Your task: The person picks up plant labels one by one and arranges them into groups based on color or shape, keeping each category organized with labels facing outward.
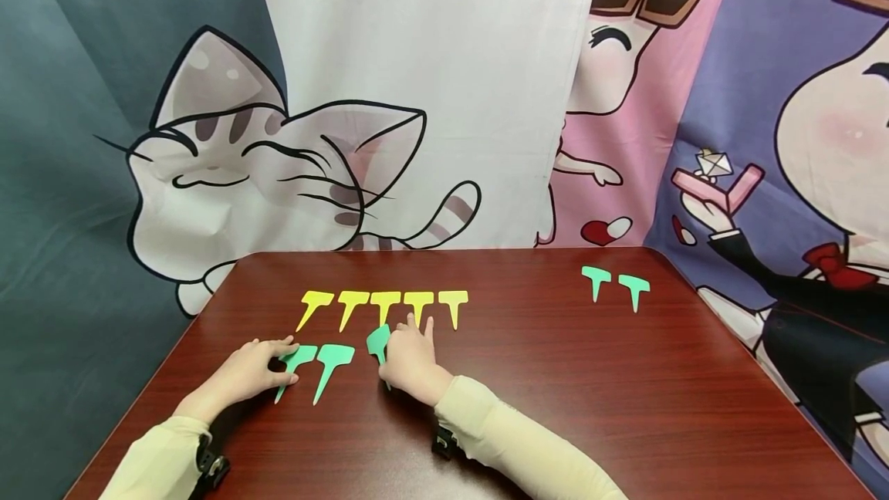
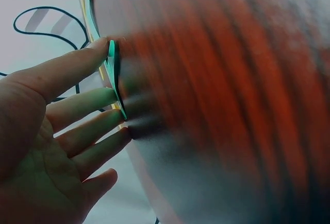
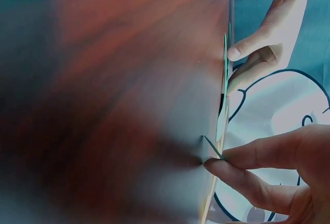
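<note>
Between the thumb and forefinger of my right hand [image 1: 412,359] a green T-shaped plant label [image 1: 378,341] is pinched. In the right wrist view that label [image 3: 213,146] is tilted, one edge close to the tabletop. My left hand [image 1: 245,374] touches another green plant label [image 1: 300,357] at the row's left end, lying on the table. Its thumb and fingers are extended along that label's edges in the left wrist view, and its fingertips cover part of it. A third green plant label [image 1: 335,356] lies flat between the two hands.
A row of several yellow plant labels [image 1: 316,300] lies beyond the hands, one partly behind my right fingers. Two more green labels [image 1: 596,276] lie at the back right of the dark red wooden table [image 1: 590,407]. A cartoon-printed cloth [image 1: 444,45] hangs behind the table.
</note>
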The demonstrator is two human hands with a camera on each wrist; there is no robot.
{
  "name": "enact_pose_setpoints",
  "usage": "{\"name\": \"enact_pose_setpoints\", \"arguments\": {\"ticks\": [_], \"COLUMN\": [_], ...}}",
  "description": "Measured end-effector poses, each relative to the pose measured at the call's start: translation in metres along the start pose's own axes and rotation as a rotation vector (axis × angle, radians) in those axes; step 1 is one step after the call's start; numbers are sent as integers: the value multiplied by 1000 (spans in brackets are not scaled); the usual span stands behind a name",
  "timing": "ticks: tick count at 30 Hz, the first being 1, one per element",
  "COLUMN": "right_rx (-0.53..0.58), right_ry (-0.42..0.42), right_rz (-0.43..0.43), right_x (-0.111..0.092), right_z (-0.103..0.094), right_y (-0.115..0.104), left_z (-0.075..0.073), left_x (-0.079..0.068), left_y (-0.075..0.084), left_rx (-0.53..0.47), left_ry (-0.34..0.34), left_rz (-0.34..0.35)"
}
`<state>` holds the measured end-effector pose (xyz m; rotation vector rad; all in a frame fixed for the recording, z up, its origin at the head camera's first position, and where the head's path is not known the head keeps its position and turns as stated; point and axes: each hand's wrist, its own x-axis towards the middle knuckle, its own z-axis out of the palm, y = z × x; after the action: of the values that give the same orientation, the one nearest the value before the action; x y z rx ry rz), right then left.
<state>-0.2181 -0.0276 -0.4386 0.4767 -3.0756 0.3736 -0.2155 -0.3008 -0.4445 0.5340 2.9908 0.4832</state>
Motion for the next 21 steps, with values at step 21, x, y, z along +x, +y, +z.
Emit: {"name": "enact_pose_setpoints", "arguments": {"ticks": [21], "right_rx": [-4], "right_ry": [10], "right_rz": [52], "right_x": [-5], "right_z": [2], "right_y": [-17], "left_z": [-2], "left_x": [0], "left_y": [1], "left_rx": [-1], "left_ry": [1], "left_rz": [7]}}
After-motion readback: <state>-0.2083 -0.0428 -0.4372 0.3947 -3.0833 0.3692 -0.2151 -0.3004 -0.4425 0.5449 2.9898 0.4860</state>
